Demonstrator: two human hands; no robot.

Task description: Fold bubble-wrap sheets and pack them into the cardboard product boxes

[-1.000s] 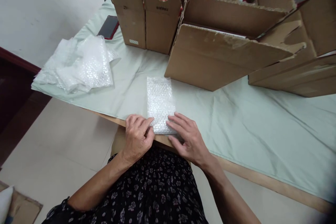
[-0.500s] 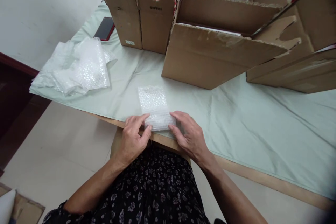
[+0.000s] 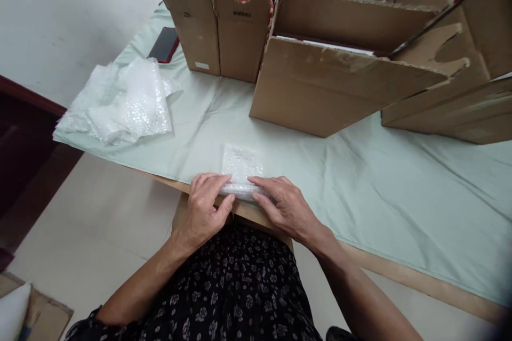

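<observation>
A small sheet of bubble wrap (image 3: 242,162) lies at the table's front edge, its near end rolled up and its far end flat on the cloth. My left hand (image 3: 208,200) grips the left end of the roll between thumb and fingers. On the right end, my right hand (image 3: 280,200) holds it the same way, fingers on top and thumb on the near side. Whether anything is inside the roll, I cannot tell.
Loose bubble wrap sheets (image 3: 128,101) are heaped at the table's left. Behind them lies a dark phone (image 3: 164,44) with a red edge. Cut-open cardboard boxes (image 3: 304,85) stand along the back, some with red items inside. A pale green cloth (image 3: 360,192) covers the table.
The bubble wrap is rolled further, so its flat part beyond my hands is shorter. My right hand's fingers have moved inward over the roll. The view has shifted slightly.
</observation>
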